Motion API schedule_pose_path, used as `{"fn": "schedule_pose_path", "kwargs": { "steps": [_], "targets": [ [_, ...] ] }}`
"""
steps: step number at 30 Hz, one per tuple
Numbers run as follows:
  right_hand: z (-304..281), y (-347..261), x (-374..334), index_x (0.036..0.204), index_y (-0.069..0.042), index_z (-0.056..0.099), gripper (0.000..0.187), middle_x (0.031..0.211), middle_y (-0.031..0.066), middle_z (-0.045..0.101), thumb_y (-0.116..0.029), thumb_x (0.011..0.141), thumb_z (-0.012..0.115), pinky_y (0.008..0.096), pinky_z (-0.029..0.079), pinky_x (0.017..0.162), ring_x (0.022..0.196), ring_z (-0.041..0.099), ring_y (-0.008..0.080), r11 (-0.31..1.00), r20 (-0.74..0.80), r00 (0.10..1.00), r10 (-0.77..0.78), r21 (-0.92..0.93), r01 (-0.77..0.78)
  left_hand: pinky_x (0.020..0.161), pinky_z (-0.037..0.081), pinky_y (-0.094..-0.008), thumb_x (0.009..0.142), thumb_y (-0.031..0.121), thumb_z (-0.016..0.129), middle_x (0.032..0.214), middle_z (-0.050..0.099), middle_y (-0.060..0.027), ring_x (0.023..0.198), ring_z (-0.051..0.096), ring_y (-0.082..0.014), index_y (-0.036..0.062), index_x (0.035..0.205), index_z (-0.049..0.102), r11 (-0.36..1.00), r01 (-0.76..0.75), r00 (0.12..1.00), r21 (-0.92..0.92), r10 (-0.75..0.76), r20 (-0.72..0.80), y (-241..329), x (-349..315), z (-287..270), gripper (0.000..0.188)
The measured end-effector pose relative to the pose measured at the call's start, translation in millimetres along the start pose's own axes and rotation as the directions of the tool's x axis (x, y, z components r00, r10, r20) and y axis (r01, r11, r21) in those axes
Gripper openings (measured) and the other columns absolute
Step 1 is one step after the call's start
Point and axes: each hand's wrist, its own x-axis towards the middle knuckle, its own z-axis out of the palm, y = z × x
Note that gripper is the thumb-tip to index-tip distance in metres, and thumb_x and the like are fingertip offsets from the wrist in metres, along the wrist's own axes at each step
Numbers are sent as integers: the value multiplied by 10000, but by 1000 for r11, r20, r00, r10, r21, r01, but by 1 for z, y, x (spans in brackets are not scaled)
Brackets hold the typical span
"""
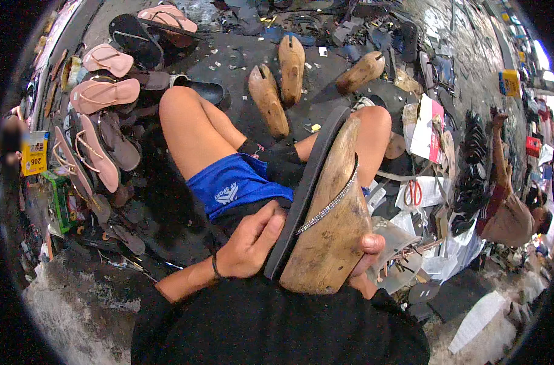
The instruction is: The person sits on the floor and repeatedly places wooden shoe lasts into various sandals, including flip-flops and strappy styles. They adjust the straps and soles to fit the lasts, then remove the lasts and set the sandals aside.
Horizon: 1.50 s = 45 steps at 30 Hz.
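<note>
A wooden shoe last [326,249] stands tilted over my lap, toe end pointing away. Along its left side lies a dark grey sandal sole [306,193]. A sparkling rhinestone strap [329,208] crosses the last at a slant. My right hand [367,252] grips the heel part of the last from the right, thumb on top and most fingers hidden behind it. Against the underside of the sole, my left hand [249,242] is closed with thumb and fingers together. Whatever they pinch is hidden.
Several more wooden lasts [292,68] lie on the floor ahead. Pink sandals [105,96] and dark ones crowd the left. On the right are red-handled scissors [413,193], plastic bags, a row of black footwear [473,155] and another person [507,213]. Scraps litter the far floor.
</note>
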Motion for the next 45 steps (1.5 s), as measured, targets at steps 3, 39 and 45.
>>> {"fn": "schedule_pose_path", "kwargs": {
  "steps": [3, 39, 45],
  "targets": [
    [-2, 2, -6, 1501, 24, 333, 1027, 1380, 265, 532, -398, 635, 688, 536, 451, 1073, 1236, 558, 427, 1000, -58, 998, 11, 3, -11, 627, 397, -314, 1095, 216, 410, 717, 430, -19, 678, 442, -119, 2, 943, 494, 1000, -4, 999, 27, 3, 33, 1, -7, -2, 276],
    [-33, -32, 77, 1403, 37, 492, 658, 1277, 142, 639, -264, 887, 769, 396, 452, 1052, 1175, 597, 258, 576, 230, 971, -58, -787, 221, 1048, 452, -358, 1030, 403, 565, 1302, 613, -140, 1199, 575, -230, -68, 1359, 519, 973, 1, 881, -229, -109, -460, -39, 144, -58, 576],
    [-72, -43, 184, 1347, 50, 547, 561, 1256, 174, 658, -265, 922, 731, 390, 487, 1022, 1157, 637, 285, 48, 99, 887, -451, -990, 134, 845, 593, -406, 1054, 452, 451, 1094, 707, -132, 914, 709, -279, -11, 1280, 598, 677, 21, 979, -735, -163, -123, -10, 155, -86, 536]
  ]
}}
